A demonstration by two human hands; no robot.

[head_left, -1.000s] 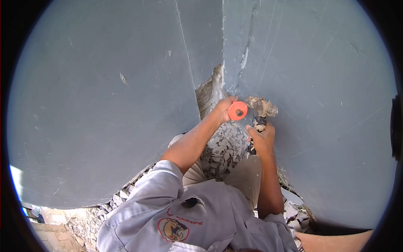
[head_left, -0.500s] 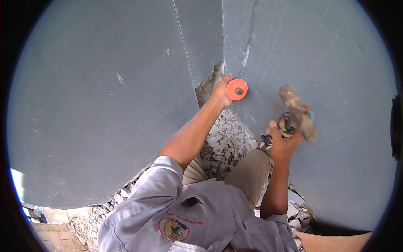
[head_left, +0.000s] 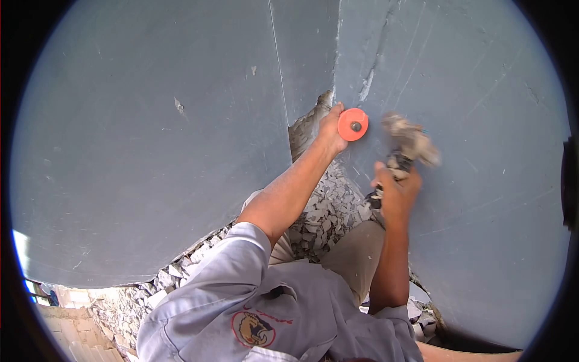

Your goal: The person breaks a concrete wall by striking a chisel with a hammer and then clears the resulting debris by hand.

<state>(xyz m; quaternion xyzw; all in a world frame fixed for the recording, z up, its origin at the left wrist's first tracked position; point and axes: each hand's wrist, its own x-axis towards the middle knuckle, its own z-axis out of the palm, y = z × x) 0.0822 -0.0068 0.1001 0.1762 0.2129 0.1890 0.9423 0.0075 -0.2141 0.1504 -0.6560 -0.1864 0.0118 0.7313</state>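
My left hand (head_left: pixel 330 131) is closed around a chisel (head_left: pixel 348 131) with a round orange hand guard; its metal striking end faces me. The chisel's tip is hidden behind the guard and hand, close to a broken-out patch (head_left: pixel 309 130) in the grey wall. To the right, my right hand (head_left: pixel 399 196) grips a hammer (head_left: pixel 413 140) by its dark, wrapped-looking handle. The hammer head is smeared by motion and stands apart from the chisel, a little to its right.
Grey walls (head_left: pixel 181 157) meet in a corner ahead. Broken rubble (head_left: pixel 329 208) lies heaped at the foot of the corner, around my legs (head_left: pixel 356 253). More fragments (head_left: pixel 126 311) spread at lower left. A curved orange-brown rim (head_left: pixel 464 355) shows at lower right.
The hammer has swung up and left, closer to the chisel. In the view, my left hand and the chisel sit slightly further right, as the camera has shifted a little.
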